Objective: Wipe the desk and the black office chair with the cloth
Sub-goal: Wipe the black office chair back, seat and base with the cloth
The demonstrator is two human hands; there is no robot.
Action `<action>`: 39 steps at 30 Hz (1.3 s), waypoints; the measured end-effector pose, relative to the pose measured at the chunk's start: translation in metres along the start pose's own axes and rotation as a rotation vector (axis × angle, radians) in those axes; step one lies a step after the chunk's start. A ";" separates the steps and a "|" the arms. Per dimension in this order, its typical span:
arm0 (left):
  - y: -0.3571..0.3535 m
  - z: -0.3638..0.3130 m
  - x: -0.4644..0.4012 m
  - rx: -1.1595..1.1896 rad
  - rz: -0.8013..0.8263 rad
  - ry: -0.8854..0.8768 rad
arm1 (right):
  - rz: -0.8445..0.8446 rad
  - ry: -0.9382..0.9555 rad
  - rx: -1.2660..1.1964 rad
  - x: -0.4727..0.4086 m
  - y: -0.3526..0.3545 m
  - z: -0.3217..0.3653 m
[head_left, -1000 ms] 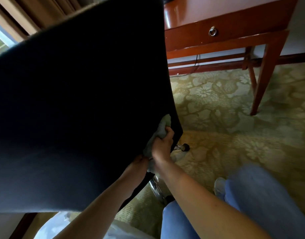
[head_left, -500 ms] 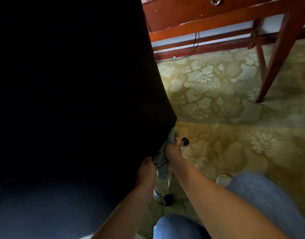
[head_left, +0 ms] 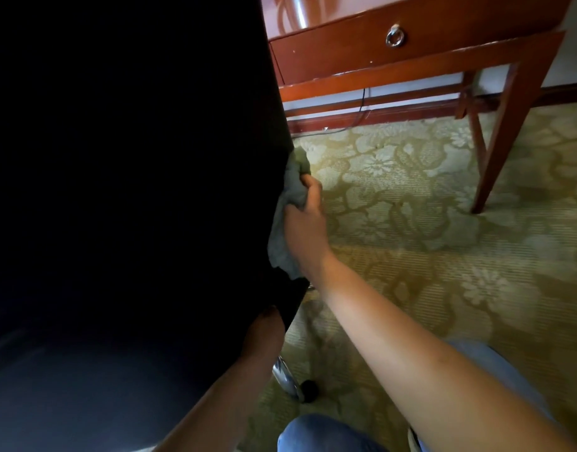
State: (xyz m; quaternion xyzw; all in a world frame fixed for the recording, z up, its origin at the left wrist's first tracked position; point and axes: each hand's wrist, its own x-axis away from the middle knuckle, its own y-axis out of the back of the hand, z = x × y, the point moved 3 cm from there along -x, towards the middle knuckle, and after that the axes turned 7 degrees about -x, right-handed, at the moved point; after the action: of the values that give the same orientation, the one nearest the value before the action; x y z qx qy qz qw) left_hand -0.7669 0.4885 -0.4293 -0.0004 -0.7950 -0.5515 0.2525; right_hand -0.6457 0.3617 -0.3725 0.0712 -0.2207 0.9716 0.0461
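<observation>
the right hand (head_left: 305,223) presses a bunched grey cloth (head_left: 288,210) against the black chair's (head_left: 127,190) right edge. the left hand (head_left: 264,334), in shadow, seems to grip the edge lower down. behind stands the wooden desk (head_left: 443,50) on patterned carpet (head_left: 427,239).

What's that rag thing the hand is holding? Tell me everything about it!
The cloth is a soft, grey-green rag, crumpled and bunched. The right hand grips it, fingers closed around its middle, and presses it against the right edge of the black chair. One end pokes up above the fingers; the other hangs below the wrist. It sits above the patterned carpet, not touching it. How much lies hidden behind the hand cannot be told.
</observation>
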 end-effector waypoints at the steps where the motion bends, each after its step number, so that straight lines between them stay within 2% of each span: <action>1: 0.002 -0.011 0.000 -0.140 -0.022 -0.088 | -0.013 0.059 0.028 -0.002 0.001 0.003; 2: 0.005 -0.022 -0.003 -0.251 -0.117 -0.236 | -0.037 0.103 0.048 -0.005 0.003 0.001; 4: 0.014 -0.044 -0.007 -0.265 -0.238 -0.400 | -0.093 0.102 0.080 -0.010 0.010 -0.018; 7: 0.014 -0.057 -0.025 -0.563 -0.234 -0.570 | -0.125 -0.012 0.112 -0.022 0.020 -0.055; 10: -0.002 -0.043 -0.041 -0.825 -0.181 -0.673 | -0.077 -0.073 0.156 -0.043 0.031 -0.077; 13: -0.017 -0.028 -0.049 -1.008 -0.118 -0.699 | -0.038 -0.174 0.247 -0.061 0.042 -0.107; 15: -0.020 -0.028 -0.051 -1.062 -0.076 -0.696 | -0.084 -0.322 0.255 -0.062 0.055 -0.140; 18: -0.018 -0.032 -0.052 -1.046 -0.060 -0.663 | -0.145 -0.575 0.081 -0.049 0.065 -0.191; 20: -0.019 -0.028 -0.051 -1.062 -0.046 -0.656 | -0.157 -0.600 0.031 -0.052 0.066 -0.208; 22: -0.020 -0.023 -0.049 -1.043 -0.067 -0.667 | -0.196 -0.501 0.004 -0.058 0.056 -0.185; 24: -0.018 -0.020 -0.047 -0.974 -0.109 -0.669 | -0.204 -0.291 0.038 -0.052 0.037 -0.115; 28: -0.019 -0.017 -0.041 -0.870 -0.111 -0.692 | -0.060 0.070 0.067 -0.061 0.015 -0.014; 31: -0.018 -0.013 -0.036 -0.847 -0.131 -0.688 | -0.053 0.244 0.169 -0.072 0.015 0.011; 32: -0.018 -0.012 -0.034 -0.871 -0.130 -0.704 | -0.086 0.238 0.236 -0.075 0.020 0.001; 33: -0.019 -0.012 -0.033 -0.897 -0.125 -0.716 | -0.111 0.184 0.286 -0.081 0.028 -0.020; 35: -0.017 -0.012 -0.031 -0.915 -0.142 -0.706 | -0.164 -0.040 0.327 -0.086 0.049 -0.080; 39: -0.014 -0.012 -0.028 -0.970 -0.111 -0.677 | -0.181 -0.623 0.162 -0.077 0.088 -0.216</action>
State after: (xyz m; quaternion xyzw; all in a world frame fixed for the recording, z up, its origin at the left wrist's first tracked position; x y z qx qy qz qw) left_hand -0.7412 0.4801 -0.4501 -0.2503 -0.4873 -0.8334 -0.0735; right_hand -0.6063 0.3721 -0.6149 0.3874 -0.1392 0.9096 0.0566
